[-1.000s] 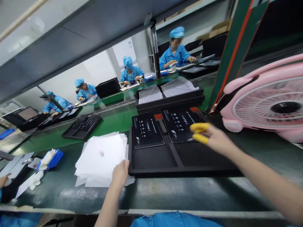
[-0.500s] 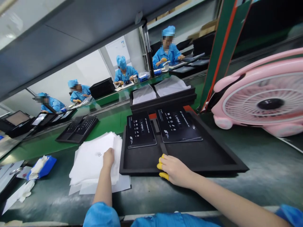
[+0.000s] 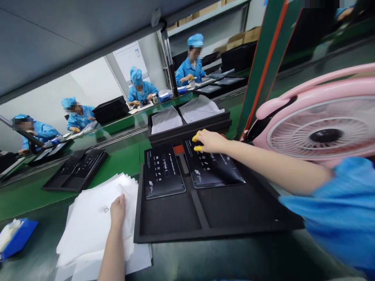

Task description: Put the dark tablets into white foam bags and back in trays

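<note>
Right hand [image 3: 209, 141] reached far tray [image 3: 175, 136] edge; left hand [image 3: 117, 208] on sheets [image 3: 93, 230].

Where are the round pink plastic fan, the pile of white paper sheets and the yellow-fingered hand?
Round pink plastic fan [image 3: 295, 136]: head view, front grille.
Pile of white paper sheets [image 3: 88, 222]: head view, top sheet.
Right hand [image 3: 211, 141], yellow finger covers: head view, its back.
</note>
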`<state>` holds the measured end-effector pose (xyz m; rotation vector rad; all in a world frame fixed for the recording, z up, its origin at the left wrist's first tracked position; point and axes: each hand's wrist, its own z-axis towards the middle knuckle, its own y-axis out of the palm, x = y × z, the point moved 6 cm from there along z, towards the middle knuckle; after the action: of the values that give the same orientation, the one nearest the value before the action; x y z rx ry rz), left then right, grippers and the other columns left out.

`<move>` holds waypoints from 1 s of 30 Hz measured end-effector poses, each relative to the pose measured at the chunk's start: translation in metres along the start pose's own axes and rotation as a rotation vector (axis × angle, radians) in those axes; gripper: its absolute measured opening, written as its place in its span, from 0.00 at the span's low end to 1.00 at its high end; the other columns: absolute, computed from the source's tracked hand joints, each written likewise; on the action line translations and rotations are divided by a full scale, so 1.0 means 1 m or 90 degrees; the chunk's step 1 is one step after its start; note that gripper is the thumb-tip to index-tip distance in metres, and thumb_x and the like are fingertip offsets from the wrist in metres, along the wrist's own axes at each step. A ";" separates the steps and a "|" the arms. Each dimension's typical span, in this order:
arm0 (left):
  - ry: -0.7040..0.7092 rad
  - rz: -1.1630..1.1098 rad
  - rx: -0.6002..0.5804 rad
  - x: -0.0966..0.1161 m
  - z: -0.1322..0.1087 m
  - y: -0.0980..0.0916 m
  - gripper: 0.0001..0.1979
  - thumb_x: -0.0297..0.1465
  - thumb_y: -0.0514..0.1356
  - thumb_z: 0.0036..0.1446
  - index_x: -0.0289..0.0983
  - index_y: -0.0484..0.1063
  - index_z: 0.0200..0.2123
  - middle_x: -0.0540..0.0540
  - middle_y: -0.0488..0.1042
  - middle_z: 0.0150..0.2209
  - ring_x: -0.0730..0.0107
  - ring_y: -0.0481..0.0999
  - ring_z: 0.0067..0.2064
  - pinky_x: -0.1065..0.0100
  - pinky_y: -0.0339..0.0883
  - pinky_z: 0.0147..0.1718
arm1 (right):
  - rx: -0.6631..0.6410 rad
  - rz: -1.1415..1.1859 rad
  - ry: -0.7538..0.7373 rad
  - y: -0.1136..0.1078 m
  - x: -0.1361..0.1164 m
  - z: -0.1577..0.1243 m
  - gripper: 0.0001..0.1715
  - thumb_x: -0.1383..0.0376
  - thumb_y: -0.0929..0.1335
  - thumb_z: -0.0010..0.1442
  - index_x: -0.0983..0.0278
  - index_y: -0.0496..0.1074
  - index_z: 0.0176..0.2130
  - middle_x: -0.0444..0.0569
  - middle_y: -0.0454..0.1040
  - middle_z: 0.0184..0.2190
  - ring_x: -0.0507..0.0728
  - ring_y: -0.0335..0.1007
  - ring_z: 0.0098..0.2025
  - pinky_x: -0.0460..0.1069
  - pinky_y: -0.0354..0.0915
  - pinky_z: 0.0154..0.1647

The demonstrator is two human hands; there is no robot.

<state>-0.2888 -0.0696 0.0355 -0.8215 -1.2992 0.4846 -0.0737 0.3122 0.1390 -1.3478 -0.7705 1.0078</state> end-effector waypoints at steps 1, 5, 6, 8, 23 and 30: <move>0.003 -0.032 -0.015 -0.003 0.000 0.001 0.14 0.38 0.48 0.50 0.38 0.60 0.17 0.50 0.63 0.18 0.69 0.63 0.25 0.70 0.55 0.27 | -0.018 -0.004 0.035 0.003 0.012 0.019 0.23 0.58 0.64 0.56 0.68 0.68 0.48 0.59 0.66 0.50 0.64 0.59 0.52 0.55 0.59 0.49; 0.014 -0.111 -0.064 -0.013 -0.006 -0.003 0.09 0.36 0.52 0.44 0.38 0.58 0.18 0.54 0.58 0.16 0.74 0.59 0.21 0.72 0.53 0.24 | -0.082 0.011 0.121 0.028 0.037 0.072 0.19 0.60 0.64 0.56 0.72 0.71 0.43 0.63 0.70 0.43 0.65 0.65 0.47 0.56 0.60 0.46; 0.008 -0.111 -0.047 -0.014 -0.007 -0.006 0.09 0.36 0.52 0.43 0.38 0.58 0.18 0.55 0.58 0.16 0.74 0.59 0.21 0.73 0.53 0.24 | -0.095 0.018 0.139 0.034 0.040 0.079 0.18 0.61 0.64 0.56 0.72 0.71 0.41 0.63 0.71 0.41 0.64 0.67 0.44 0.56 0.60 0.45; -0.018 -0.079 0.015 -0.014 -0.009 -0.014 0.08 0.33 0.53 0.43 0.38 0.59 0.17 0.55 0.58 0.15 0.74 0.59 0.21 0.72 0.53 0.24 | -0.114 0.035 0.167 0.042 0.045 0.088 0.16 0.64 0.64 0.56 0.73 0.72 0.39 0.62 0.72 0.40 0.61 0.68 0.41 0.54 0.61 0.42; 0.143 -0.242 0.012 0.117 -0.091 -0.055 0.13 0.31 0.55 0.48 0.37 0.53 0.17 0.55 0.56 0.17 0.78 0.57 0.21 0.74 0.53 0.23 | -0.161 0.073 0.151 -0.083 0.017 0.036 0.28 0.57 0.69 0.38 0.85 0.70 0.26 0.54 0.75 0.31 0.47 0.67 0.35 0.42 0.54 0.34; 0.218 0.173 -0.292 0.145 -0.140 0.086 0.05 0.30 0.53 0.53 0.37 0.61 0.26 0.46 0.70 0.26 0.64 0.70 0.33 0.67 0.58 0.33 | -0.029 -0.033 0.086 -0.142 -0.030 -0.046 0.29 0.55 0.71 0.34 0.81 0.71 0.27 0.43 0.72 0.24 0.50 0.67 0.39 0.42 0.53 0.37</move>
<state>-0.1095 0.0545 0.0561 -1.4117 -0.9929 0.2398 -0.0245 0.2738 0.2780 -1.4134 -0.7259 0.8537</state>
